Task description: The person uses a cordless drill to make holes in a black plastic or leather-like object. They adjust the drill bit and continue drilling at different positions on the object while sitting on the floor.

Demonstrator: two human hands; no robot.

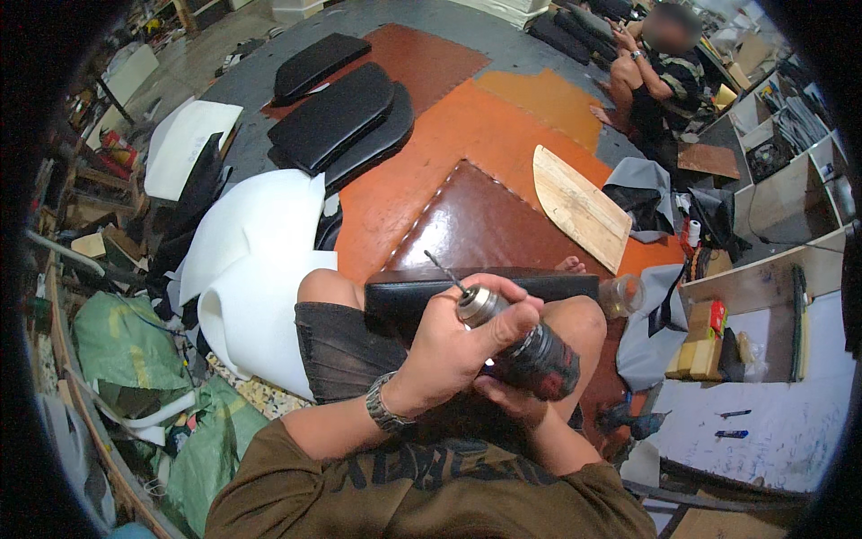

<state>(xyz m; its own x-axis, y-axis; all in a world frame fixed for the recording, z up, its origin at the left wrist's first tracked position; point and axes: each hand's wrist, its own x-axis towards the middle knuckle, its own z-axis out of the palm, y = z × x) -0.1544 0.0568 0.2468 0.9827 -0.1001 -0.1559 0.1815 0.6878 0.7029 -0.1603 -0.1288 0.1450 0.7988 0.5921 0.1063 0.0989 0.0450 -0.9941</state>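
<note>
A cordless drill (pixel 541 357) is held over my lap, its chuck tilted toward the upper left. From the chuck sticks a thin twist drill bit (pixel 444 271). My left hand (pixel 453 337), with a metal watch on its wrist, is closed around the chuck end. Lower down, my right hand (pixel 518 402) grips the drill from beneath; its fingers are partly hidden by the tool. Across my thighs lies a black padded panel (pixel 395 301), just beyond the drill and apart from my fingers.
Black padded panels (pixel 334 117) lie at the far left, by white foam sheets (pixel 256 234). A curved wooden board (pixel 579 207) rests beyond my right knee, near a clear jar (pixel 621 295). A second power tool (pixel 633 418) sits at right. Another person (pixel 669 76) sits far right.
</note>
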